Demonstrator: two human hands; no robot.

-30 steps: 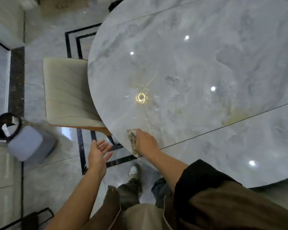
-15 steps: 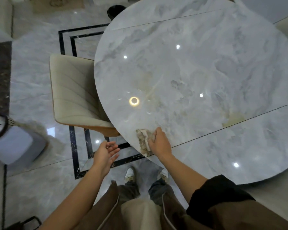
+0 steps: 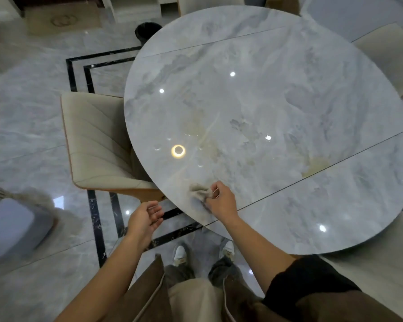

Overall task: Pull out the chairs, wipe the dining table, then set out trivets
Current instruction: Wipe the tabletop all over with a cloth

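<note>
A round grey marble dining table (image 3: pixel 277 101) fills the upper right of the head view. My right hand (image 3: pixel 221 201) grips a crumpled beige cloth (image 3: pixel 199 190) on the tabletop near its front-left edge. My left hand (image 3: pixel 144 219) hovers palm-up just off the table's edge, fingers loosely curled, holding nothing. A cream chair (image 3: pixel 96 140) stands at the table's left side, its seat partly under the top. Another cream chair (image 3: pixel 391 56) shows at the far right edge.
A grey bin (image 3: pixel 14 226) stands on the floor at the left, blurred. A dark round object (image 3: pixel 147 31) sits on the floor beyond the table. My feet (image 3: pixel 180 254) are just short of the table edge. A pale chair seat (image 3: pixel 386 259) lies at lower right.
My right hand has slid the cloth rightwards along the table's front edge and bunched it up. My left hand followed to the right, its fingers curling a little. The camera has tilted up.
</note>
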